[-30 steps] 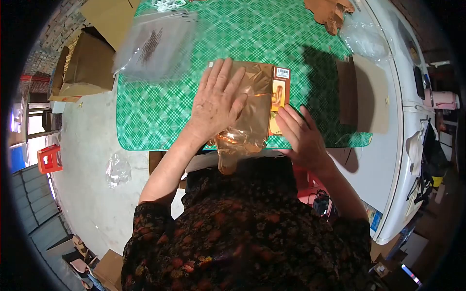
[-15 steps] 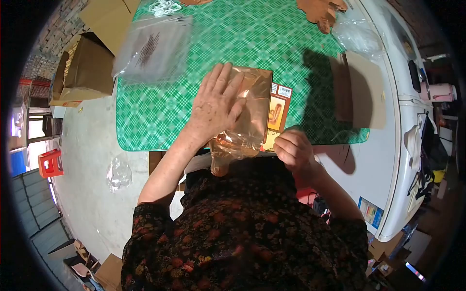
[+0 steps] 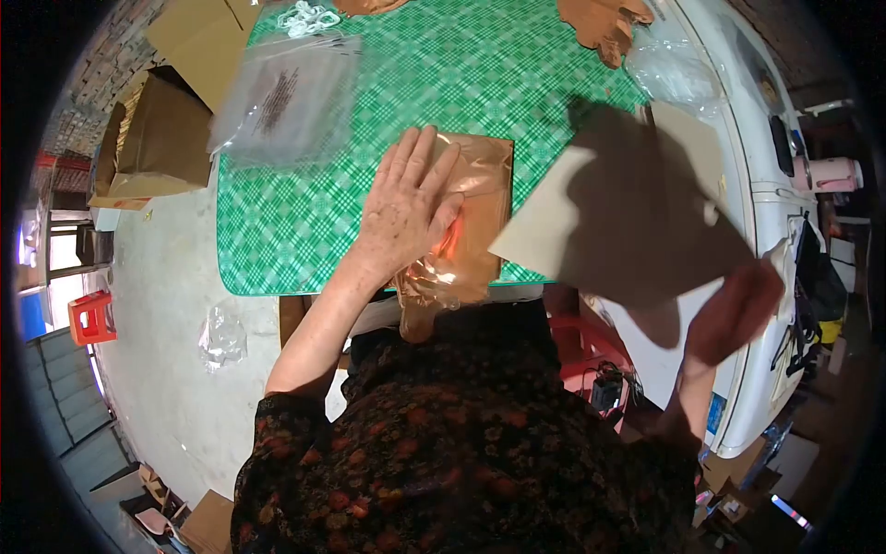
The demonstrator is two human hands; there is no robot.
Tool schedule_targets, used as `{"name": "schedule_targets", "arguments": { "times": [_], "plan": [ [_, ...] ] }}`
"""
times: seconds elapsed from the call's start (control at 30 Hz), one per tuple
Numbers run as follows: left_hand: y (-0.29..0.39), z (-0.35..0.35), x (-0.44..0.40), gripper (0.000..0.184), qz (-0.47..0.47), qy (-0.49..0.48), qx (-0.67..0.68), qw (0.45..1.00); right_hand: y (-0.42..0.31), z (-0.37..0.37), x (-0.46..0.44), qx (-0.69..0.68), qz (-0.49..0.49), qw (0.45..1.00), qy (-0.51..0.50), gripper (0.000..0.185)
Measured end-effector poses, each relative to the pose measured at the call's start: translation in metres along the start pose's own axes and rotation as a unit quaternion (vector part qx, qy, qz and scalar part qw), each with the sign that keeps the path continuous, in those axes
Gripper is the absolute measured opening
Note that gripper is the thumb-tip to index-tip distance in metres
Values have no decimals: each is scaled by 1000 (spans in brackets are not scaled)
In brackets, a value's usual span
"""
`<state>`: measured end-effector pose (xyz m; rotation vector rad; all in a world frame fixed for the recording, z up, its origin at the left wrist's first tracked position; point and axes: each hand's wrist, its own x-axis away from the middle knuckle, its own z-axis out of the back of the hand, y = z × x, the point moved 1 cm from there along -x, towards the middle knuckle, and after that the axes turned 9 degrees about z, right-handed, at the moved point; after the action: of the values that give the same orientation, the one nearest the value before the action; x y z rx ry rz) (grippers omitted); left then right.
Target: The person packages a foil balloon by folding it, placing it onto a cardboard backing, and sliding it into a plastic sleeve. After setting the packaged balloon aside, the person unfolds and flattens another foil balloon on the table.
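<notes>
Main risk: slipping at the near edge. The copper-coloured foil (image 3: 484, 222) lies at the near side of the desk (image 3: 277, 231), crumpled end hanging over; if the palm lifts or the hanging part snags on clothing, it could slide off. Second risk: creasing or tearing, since the sheet looks thin and a dragged palm would pull it. Third: the pale card (image 3: 591, 222), tilted and apparently held only by its near right corner, could bend or swing out of the fingers. Its left corner points toward the foil and might catch it if swept back.

Left hand (image 3: 397, 217): open, palm down, fingers extended and slightly spread, thumb out to the right; rests on the foil, grasping nothing. Right hand (image 3: 738, 309): out to the right, blurred and shadowed, seemingly closed on the card's corner; exact finger placement cannot be told. Clear plastic bags (image 3: 286, 102) lie far left, apart from both hands.
</notes>
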<state>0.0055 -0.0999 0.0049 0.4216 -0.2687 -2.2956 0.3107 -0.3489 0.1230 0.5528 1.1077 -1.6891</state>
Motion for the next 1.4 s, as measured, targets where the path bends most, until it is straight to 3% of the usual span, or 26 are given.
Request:
{"name": "schedule_targets", "arguments": {
  "times": [0.07,0.13,0.2,0.27,0.37,0.47,0.5,0.6,0.73,0.93,0.97,1.17,1.27,1.4],
  "plan": [
    [2,2,0,65,1,-6,-7,1000,-7,-33,-23,-81,-110,991,2,21],
    [2,4,0,66,1,-13,-21,1000,-6,-74,-38,-153,-84,984,-27,23],
    [0,-2,0,67,-3,1,-24,1000,1,-116,-40,-162,-121,976,-87,22],
    [0,-3,0,66,-6,17,-27,999,5,-161,-40,-315,-217,921,-68,23],
    [0,-3,1,67,-5,11,-40,999,1,-207,-43,-314,-175,930,-70,16],
    [-1,-2,0,67,6,15,16,1000,2,-238,-42,-298,-200,930,-78,17],
    [-1,-1,0,66,12,21,42,999,11,-250,-41,-277,-140,948,-66,19],
    [-1,3,0,64,13,32,58,998,41,-285,-31,-255,-94,962,-36,20],
    [-3,8,-1,59,7,62,80,995,48,-293,-27,-219,-82,970,-71,23],
    [-15,31,8,34,81,117,201,969,26,-293,-30,-162,-65,980,-91,29],
    [-15,40,7,28,74,181,201,960,21,-292,-34,-155,-75,979,-106,30],
    [-36,59,24,21,112,242,208,941,-1,-302,-28,-145,-86,975,-143,32],
    [-38,61,29,25,124,189,202,953,1,-309,-19,-147,-53,979,-129,29],
    [-31,58,24,32,60,130,200,969,-1,-305,-17,-123,-8,982,-144,25]
  ]
}}
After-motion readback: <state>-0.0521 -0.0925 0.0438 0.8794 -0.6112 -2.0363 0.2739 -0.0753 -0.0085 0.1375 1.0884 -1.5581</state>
